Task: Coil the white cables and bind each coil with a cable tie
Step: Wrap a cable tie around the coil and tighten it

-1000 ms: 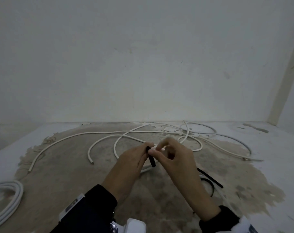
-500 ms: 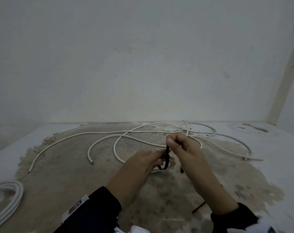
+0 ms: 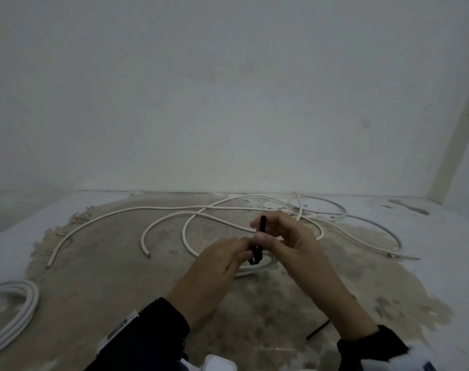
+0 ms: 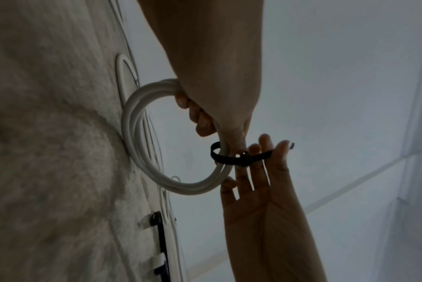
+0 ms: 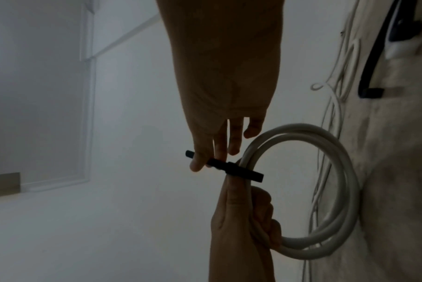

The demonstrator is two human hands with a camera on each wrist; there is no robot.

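**Holding a small white coil while a black tie goes round it**

Gripping the small white coil (image 4: 142, 145), the left hand (image 3: 214, 266) has its fingers curled tight round the cable loops. The coil hangs down from that hand, just above the brown patch (image 3: 115, 277) on the floor. In the left wrist view it looks like a round ring made of two or three loops lying side by side.

The black cable tie (image 4: 231, 157) is wrapped round the coil, right beside the left thumb. The right hand (image 3: 289, 236) pinches the loose end of the tie between thumb and first finger. Its other fingers (image 5: 234, 141) stick out straight and a bit spread. The tail of the tie points up from the coil in the head view.

Past the coil, near the wall (image 3: 228, 89), long loose white cables (image 3: 174, 210) lie in big lazy curves on the floor. Far to the left of the coil, at the edge of the brown patch, sits another bundle of white cable (image 3: 16, 309). Just to the right of the coil and nearer the person, a thin black strip (image 3: 317, 330) pokes out from under the right arm. Both arms wear dark sleeves (image 3: 147, 333).
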